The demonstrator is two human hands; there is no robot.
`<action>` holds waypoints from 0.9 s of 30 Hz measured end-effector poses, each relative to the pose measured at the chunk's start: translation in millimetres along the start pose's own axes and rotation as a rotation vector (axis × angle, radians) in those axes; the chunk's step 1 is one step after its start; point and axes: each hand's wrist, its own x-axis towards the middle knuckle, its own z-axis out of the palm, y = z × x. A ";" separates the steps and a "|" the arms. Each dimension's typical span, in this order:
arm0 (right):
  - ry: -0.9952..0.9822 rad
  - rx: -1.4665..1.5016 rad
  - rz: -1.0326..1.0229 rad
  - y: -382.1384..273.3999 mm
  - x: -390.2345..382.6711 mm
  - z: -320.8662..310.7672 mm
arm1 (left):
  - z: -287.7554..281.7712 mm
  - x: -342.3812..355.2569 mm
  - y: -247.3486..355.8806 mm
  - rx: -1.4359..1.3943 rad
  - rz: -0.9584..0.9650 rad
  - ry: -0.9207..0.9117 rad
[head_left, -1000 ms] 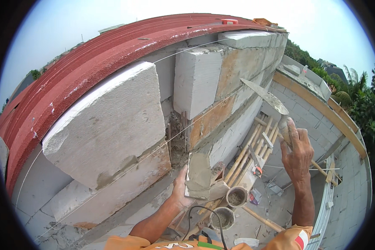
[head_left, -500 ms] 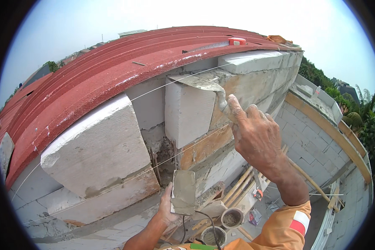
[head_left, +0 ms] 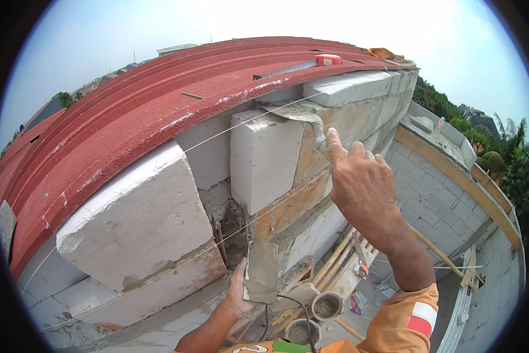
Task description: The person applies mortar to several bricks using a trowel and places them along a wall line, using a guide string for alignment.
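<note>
Right hand [head_left: 367, 185]: your fingers [head_left: 337, 152] are clamped on the trowel's handle, the index finger stretched forward and the back of the hand turned up.
Trowel [head_left: 297, 113]: its blade lies nearly flat over the right edge of the block's top, tip toward the left; whether it touches the surface is hard to tell.
Block [head_left: 263, 162]: white, standing in the upper part of the wall, with stained wall just to its right and a gap [head_left: 223, 203] at its lower left.
Left hand [head_left: 237, 292]: your fingers grip the slab at its lower left edge; most of them are hidden behind it.
Slab [head_left: 262, 272]: you hold it tilted in front of the wall, below the block, grey mortar spread over the face toward you.
Large block [head_left: 138, 220]: white and rough, left of the gap, its top edge close under the roof's rim.
Strings [head_left: 217, 136]: one runs across the block's top, another slants just below its bottom edge.
Roof [head_left: 158, 103]: red, with a tape measure [head_left: 328, 60] by its near edge and an orange cloth [head_left: 386, 54] toward its far right corner.
Buckets [head_left: 327, 306]: two stand below you, near the poles [head_left: 334, 260].
</note>
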 end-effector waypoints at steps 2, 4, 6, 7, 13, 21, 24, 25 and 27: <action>-0.031 0.003 0.019 3.3 2.9 -0.8 | -1.7 -0.1 1.0 0.005 -0.003 0.002; -0.072 -0.003 0.039 11.5 4.7 2.1 | -0.5 1.5 -0.3 0.005 -0.018 0.002; -0.043 0.008 0.067 22.8 6.3 12.4 | 2.9 2.5 0.7 0.032 0.007 0.040; -0.043 0.012 0.063 25.2 6.5 12.2 | 2.3 3.3 1.9 0.030 0.010 0.044; -0.121 0.095 0.230 47.1 7.6 0.8 | 1.9 10.2 -0.9 0.003 -0.006 0.053; -0.114 -0.052 0.255 61.7 -33.5 15.1 | 9.7 1.6 -4.7 0.014 -0.017 0.045; -0.115 -0.019 0.274 64.8 -50.9 20.0 | 7.3 -0.8 -5.5 0.006 -0.009 0.074; -0.084 -0.019 0.252 66.4 -54.4 21.8 | 4.4 -0.2 -6.6 0.002 -0.015 0.075; -0.090 -0.026 0.261 67.6 -53.5 26.9 | -2.0 2.1 -9.5 -0.006 -0.008 0.065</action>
